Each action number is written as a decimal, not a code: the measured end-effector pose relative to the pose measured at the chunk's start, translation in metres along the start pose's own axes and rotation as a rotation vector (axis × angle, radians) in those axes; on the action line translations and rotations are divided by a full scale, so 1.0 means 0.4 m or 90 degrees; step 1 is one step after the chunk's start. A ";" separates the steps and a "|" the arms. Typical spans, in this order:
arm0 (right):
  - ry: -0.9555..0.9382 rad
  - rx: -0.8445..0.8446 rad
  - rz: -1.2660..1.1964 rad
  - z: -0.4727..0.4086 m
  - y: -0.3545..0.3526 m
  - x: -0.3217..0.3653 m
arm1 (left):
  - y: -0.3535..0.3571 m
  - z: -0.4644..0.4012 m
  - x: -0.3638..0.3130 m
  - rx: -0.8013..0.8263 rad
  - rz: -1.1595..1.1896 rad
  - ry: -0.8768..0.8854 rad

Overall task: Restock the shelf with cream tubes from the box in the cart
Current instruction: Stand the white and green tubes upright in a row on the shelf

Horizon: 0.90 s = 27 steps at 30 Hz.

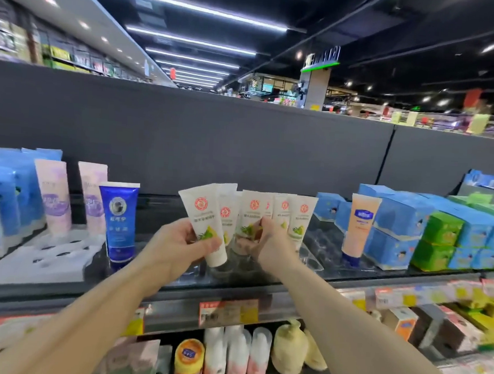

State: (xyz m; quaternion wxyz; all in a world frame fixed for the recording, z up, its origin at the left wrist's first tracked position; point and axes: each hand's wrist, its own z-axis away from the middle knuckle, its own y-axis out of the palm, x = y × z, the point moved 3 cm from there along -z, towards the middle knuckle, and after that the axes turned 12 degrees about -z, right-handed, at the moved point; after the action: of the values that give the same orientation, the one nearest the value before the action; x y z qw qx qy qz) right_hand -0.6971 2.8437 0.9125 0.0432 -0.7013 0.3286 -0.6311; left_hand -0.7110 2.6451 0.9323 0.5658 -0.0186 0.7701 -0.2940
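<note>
Both hands up at the top shelf point(350, 272) — left hand point(175, 246) gripping a white tube point(206, 222), cap down, tilted left; right hand point(268, 243) pinching another in the row of tubes point(278, 214) already standing there. Best to straighten the held tube, seat its cap just beside the row, logos forward — steady the neighbours meanwhile. Cart and box out of view

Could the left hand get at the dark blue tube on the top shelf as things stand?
Probably not yet: the path looks open, but the left hand already grips a white cream tube. The dark blue tube stands unobstructed just to its left.
</note>
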 end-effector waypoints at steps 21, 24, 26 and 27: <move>0.001 0.074 0.118 0.012 -0.004 0.000 | -0.032 0.008 0.007 0.004 -0.030 -0.022; 0.019 0.073 0.120 0.013 0.000 0.002 | -0.032 0.012 0.012 0.006 -0.021 -0.029; 0.014 0.068 0.131 0.017 -0.003 0.006 | -0.028 0.012 0.010 0.010 -0.022 -0.030; 0.014 0.068 0.131 0.020 -0.004 0.006 | -0.025 0.014 0.007 0.013 -0.022 -0.030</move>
State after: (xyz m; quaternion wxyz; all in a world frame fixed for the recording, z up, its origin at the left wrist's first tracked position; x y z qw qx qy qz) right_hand -0.6893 2.8410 0.9138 0.1416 -0.6537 0.3653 -0.6474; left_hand -0.7103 2.6335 0.9335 0.5787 -0.0331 0.7531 -0.3113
